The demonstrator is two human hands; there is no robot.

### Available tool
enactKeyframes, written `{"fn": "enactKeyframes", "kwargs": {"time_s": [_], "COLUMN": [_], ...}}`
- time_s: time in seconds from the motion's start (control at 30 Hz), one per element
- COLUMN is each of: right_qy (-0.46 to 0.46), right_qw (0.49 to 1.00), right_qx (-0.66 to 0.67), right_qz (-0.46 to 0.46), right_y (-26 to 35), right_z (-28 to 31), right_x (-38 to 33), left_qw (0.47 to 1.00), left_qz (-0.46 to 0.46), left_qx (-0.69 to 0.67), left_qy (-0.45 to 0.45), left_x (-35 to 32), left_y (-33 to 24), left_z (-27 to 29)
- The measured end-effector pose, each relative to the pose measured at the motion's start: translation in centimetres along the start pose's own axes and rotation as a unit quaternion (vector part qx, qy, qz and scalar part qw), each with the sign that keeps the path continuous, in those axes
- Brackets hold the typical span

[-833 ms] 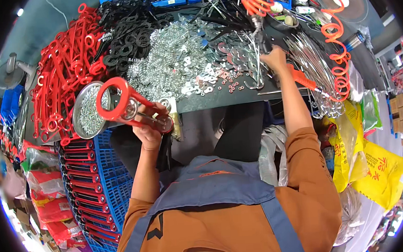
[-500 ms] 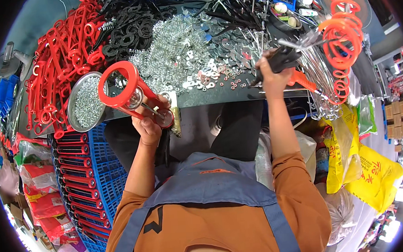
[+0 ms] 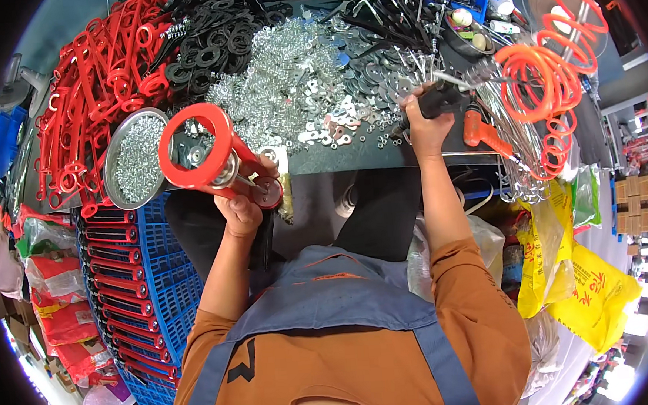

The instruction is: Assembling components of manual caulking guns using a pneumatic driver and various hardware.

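Two hands occupied: left hand [image 3: 241, 211] clenched around a red ring-ended plastic handle [image 3: 214, 161], raised for fitting; right hand [image 3: 424, 122], at three o'clock, grasping a black power screwdriver [image 3: 440, 97] above the washers [image 3: 317, 91].

A small assembly workshop, seen from above the worker's seat. The dark tabletop [image 3: 380, 154] carries loose parts sorted in heaps: red plastic handle frames [image 3: 87, 91], black ring-shaped pieces [image 3: 210, 42], and a wide spread of small bright metal stampings and washers [image 3: 287, 86]. A round metal dish [image 3: 137, 158] holds tiny screws or rivets. A coiled orange air hose [image 3: 553, 70] hangs at the right edge, near an orange-handled tool [image 3: 483, 133]. Blue plastic crates [image 3: 158, 279] beside the seat hold rows of finished red pieces. Yellow plastic bags [image 3: 574, 284] and stacked cartons [image 3: 632, 198] lie to the right.
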State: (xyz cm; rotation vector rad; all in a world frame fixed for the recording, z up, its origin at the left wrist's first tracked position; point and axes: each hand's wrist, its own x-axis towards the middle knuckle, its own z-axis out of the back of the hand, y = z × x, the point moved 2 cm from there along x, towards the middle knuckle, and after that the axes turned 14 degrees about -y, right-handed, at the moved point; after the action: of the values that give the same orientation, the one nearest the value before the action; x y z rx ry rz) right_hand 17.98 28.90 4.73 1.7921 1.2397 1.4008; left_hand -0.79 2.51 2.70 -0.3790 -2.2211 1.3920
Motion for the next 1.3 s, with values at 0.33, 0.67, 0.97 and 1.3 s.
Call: {"fn": "enactKeyframes", "kwargs": {"time_s": [0.33,0.67,0.97,1.3], "right_qy": [0.014,0.221,0.371,0.401], "right_qw": [0.972,0.893,0.913,0.897], "right_qx": [-0.190,0.390,0.163,0.181], "right_qz": [0.141,-0.050,0.047,0.038], "right_y": [-1.6,22.7,22.0,21.7], "right_z": [-1.3,-20.0,-23.9,-23.4], "right_x": [2.5,1.0,-6.4,-5.3], "left_qw": [0.997,0.990,0.988,0.981], "left_qz": [-0.066,-0.119,-0.114,-0.163], "left_qx": [0.003,-0.009,0.056,0.068], "left_qy": [0.033,0.071,0.084,0.080], "left_x": [1.2,1.1,1.6,1.7], "left_y": [-0.6,0.0,-0.8,-0.7], "left_z": [-1.0,-0.4,-0.2,-0.5]}}
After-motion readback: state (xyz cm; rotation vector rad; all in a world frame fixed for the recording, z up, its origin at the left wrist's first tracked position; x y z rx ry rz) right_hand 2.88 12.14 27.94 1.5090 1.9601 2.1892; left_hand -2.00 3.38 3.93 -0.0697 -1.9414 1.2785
